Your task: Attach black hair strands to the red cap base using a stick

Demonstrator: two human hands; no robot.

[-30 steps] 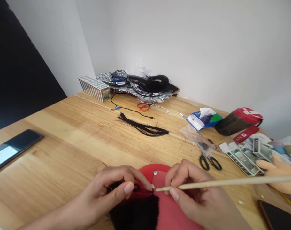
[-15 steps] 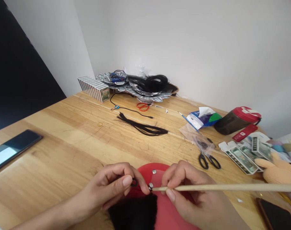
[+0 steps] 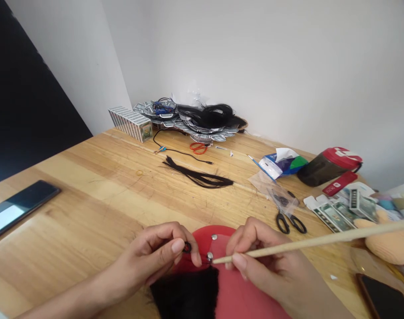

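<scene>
Pinched in my right hand (image 3: 260, 259) is a pale wooden stick (image 3: 308, 243), its pointed tip just below a silver stud (image 3: 209, 256). My left hand (image 3: 163, 254) closes thumb and fingers on a small black ring (image 3: 187, 247), with fine dark strands running from there toward the stud. Its index fingertip is a little left of the stud. Both hands are over a rounded red base (image 3: 248, 290). A patch of black hair (image 3: 186, 294) covers the lower left of this base, and a second silver stud (image 3: 214, 237) is near its top edge.
A bundle of black hair (image 3: 197, 173) lies ahead on the wooden table. To the right are black-handled scissors (image 3: 290, 221), small boxes (image 3: 335, 215), a red-lidded container (image 3: 331, 166), a plush toy (image 3: 384, 241) and a dark phone (image 3: 383, 294). Another phone (image 3: 22, 208) is at left.
The stick's far end has swung upward while its tip stays near the stud. My left index fingertip has drawn slightly left, away from the stud.
</scene>
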